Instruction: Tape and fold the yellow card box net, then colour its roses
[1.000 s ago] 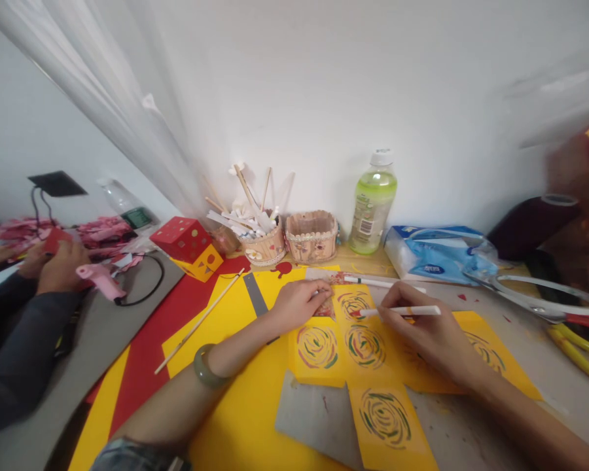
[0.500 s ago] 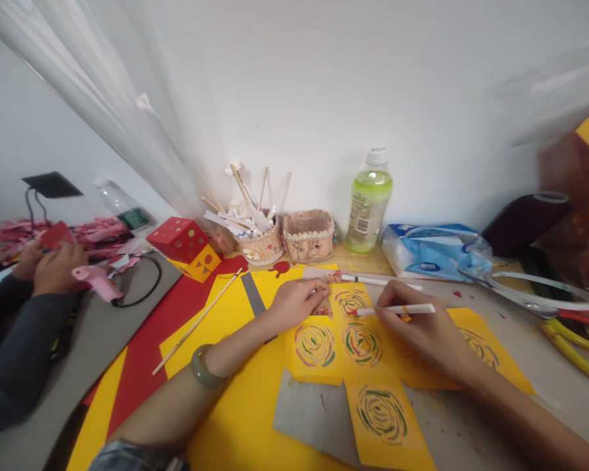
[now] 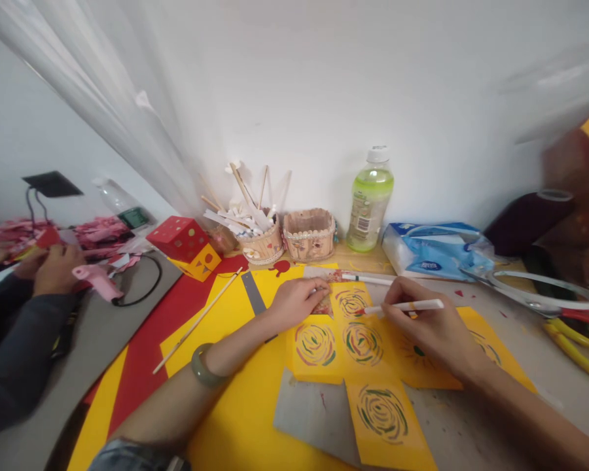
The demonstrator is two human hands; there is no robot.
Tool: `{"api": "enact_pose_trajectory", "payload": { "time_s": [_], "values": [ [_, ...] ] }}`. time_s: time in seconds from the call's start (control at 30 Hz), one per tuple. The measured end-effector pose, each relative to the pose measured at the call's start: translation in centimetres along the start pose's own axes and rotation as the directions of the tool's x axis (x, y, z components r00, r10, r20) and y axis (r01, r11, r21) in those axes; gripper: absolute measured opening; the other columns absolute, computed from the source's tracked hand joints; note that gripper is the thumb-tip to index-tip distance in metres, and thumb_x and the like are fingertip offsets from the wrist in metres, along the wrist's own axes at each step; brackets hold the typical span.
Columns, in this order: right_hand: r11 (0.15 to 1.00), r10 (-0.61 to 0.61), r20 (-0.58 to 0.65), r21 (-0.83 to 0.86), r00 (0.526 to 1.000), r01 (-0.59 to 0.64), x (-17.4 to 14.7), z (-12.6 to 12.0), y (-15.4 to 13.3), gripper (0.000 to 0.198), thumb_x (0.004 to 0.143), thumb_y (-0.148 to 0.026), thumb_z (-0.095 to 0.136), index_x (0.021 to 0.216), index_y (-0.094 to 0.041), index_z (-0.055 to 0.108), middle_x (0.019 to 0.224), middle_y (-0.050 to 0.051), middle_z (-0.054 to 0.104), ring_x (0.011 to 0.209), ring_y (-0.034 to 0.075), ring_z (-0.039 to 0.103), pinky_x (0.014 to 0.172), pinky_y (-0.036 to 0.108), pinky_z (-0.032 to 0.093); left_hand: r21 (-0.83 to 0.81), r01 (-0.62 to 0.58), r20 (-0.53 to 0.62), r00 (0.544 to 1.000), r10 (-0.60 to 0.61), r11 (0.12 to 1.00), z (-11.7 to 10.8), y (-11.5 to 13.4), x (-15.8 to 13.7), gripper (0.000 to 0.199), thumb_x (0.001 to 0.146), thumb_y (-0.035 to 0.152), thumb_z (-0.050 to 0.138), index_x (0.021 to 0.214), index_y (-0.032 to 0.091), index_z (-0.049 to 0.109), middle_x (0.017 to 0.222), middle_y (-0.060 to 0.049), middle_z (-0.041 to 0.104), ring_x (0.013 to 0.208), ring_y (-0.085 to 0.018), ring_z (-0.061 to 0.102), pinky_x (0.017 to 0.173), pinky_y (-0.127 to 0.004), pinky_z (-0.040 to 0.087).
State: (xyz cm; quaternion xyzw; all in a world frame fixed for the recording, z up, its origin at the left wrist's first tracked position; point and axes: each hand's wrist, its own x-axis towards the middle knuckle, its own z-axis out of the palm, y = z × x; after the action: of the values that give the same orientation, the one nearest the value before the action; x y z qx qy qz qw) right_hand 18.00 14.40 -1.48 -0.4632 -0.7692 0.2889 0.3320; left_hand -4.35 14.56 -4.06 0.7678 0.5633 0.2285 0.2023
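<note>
My right hand (image 3: 425,330) is shut on a white felt-tip marker (image 3: 426,305), whose reddish tip touches or hovers just over a yellow card cut-out (image 3: 368,371). Swirls of short coloured dashes cover several square panels of this cut-out. The tip is by the right side of the upper swirl (image 3: 349,305). My left hand (image 3: 298,303) rests at the cut-out's upper left with fingers loosely stretched, beside a small patterned piece of paper (image 3: 324,306). A second white marker (image 3: 368,279) lies behind the cut-out. Part of the right panels is hidden by my right hand and forearm.
Behind stand two wooden baskets (image 3: 308,235), a green drink bottle (image 3: 372,199) and a blue tissue pack (image 3: 434,252). Scissors (image 3: 540,294) lie right. A red-and-yellow box (image 3: 186,245), thin stick (image 3: 199,320) and pink glue gun (image 3: 97,282) are left, near another person's hands (image 3: 53,268).
My right hand has moved slightly right with the marker, its tip shifting right along the upper swirl. My left hand has stayed in place.
</note>
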Motion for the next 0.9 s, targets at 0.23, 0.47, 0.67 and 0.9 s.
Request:
{"api": "enact_pose_trajectory", "payload": {
  "time_s": [0.23, 0.47, 0.67, 0.9],
  "values": [
    [1.000, 0.008, 0.002, 0.012, 1.000, -0.008, 0.18, 0.07, 0.07, 0.014, 0.073, -0.022, 0.047, 0.060, -0.022, 0.043, 0.054, -0.004, 0.047, 0.050, 0.011, 0.041, 0.044, 0.023, 0.032, -0.008, -0.007, -0.006, 1.000, 0.007, 1.000, 0.03, -0.01, 0.00, 0.019, 0.087, 0.028, 0.045, 0.090, 0.023, 0.063, 0.095, 0.003, 0.068, 0.085, -0.016, 0.062, 0.072, -0.022, 0.043],
    [1.000, 0.007, 0.009, 0.016, 1.000, -0.007, -0.02, -0.05, 0.18, 0.013, 0.073, -0.022, 0.047, 0.061, -0.022, 0.043, 0.054, -0.004, 0.047, 0.050, 0.011, 0.040, 0.044, 0.023, 0.031, -0.017, -0.002, -0.007, 1.000, 0.002, 1.000, 0.05, -0.01, -0.02, 0.019, 0.087, 0.027, 0.046, 0.089, 0.023, 0.063, 0.094, 0.003, 0.068, 0.085, -0.016, 0.062, 0.072, -0.023, 0.044],
    [1.000, 0.029, -0.026, -0.006, 0.999, -0.029, 0.19, -0.38, 0.23, 0.015, 0.072, -0.022, 0.048, 0.059, -0.022, 0.043, 0.052, -0.004, 0.046, 0.049, 0.011, 0.039, 0.044, 0.024, 0.030, -0.019, -0.005, -0.002, 1.000, 0.005, 1.000, 0.14, -0.18, 0.00, 0.019, 0.087, 0.027, 0.045, 0.090, 0.023, 0.063, 0.094, 0.003, 0.068, 0.085, -0.016, 0.062, 0.073, -0.023, 0.044],
    [0.999, 0.033, -0.045, -0.011, 0.998, -0.033, 0.24, -0.36, 0.32, 0.014, 0.071, -0.021, 0.048, 0.058, -0.022, 0.043, 0.051, -0.004, 0.045, 0.047, 0.011, 0.039, 0.043, 0.024, 0.029, -0.012, -0.002, -0.005, 1.000, 0.002, 1.000, 0.14, -0.20, -0.07, 0.019, 0.087, 0.028, 0.045, 0.092, 0.023, 0.063, 0.095, 0.003, 0.068, 0.084, -0.016, 0.062, 0.072, -0.023, 0.044]
  ]
}}
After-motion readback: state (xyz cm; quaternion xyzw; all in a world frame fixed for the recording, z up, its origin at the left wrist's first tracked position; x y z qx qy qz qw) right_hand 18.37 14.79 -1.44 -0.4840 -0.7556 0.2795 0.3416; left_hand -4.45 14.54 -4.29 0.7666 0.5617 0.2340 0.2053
